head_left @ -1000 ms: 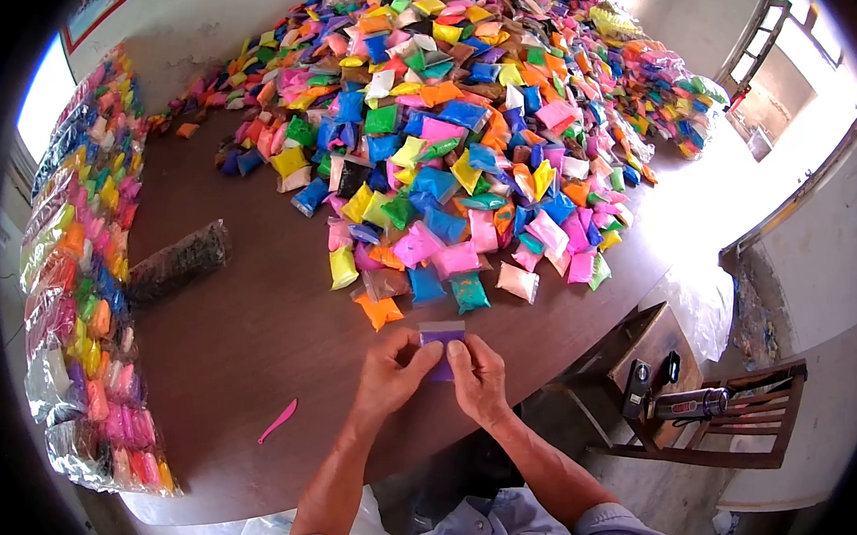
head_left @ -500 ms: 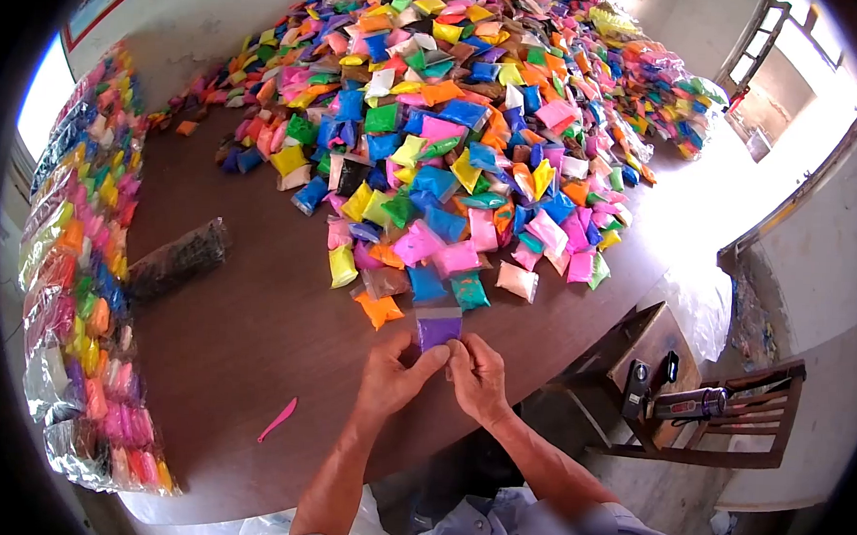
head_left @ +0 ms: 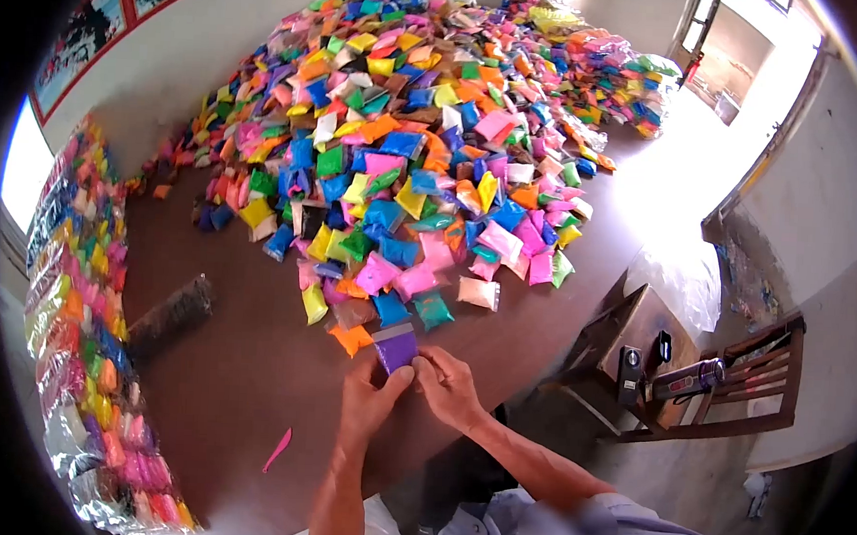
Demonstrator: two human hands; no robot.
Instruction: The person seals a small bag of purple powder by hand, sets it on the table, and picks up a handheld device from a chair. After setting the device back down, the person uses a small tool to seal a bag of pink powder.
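A small clear bag of purple clay-like material point(head_left: 396, 352) is held upright over the table's near edge, its clear top strip pointing away from me. My left hand point(head_left: 373, 395) grips it from the left, with the thumb across its lower front. My right hand point(head_left: 450, 391) is closed at the bag's lower right corner, thumb and fingertips pinched there. Just beyond lie an orange packet point(head_left: 351, 339), a blue packet point(head_left: 390, 310) and a teal packet point(head_left: 433, 310), at the near edge of a big heap of coloured packets point(head_left: 384, 184).
Clear bags packed with coloured packets point(head_left: 87, 320) line the table's left side. A dark wrapped bundle point(head_left: 171, 316) and a pink plastic knife point(head_left: 278, 449) lie on the brown table point(head_left: 223, 383). At right, a wooden chair point(head_left: 748, 387) stands beside a small table holding a flask point(head_left: 688, 379).
The view has shifted, so more of the back wall and its pictures shows. The purple bag is turned slightly, its top leaning left. Both hands stay on it.
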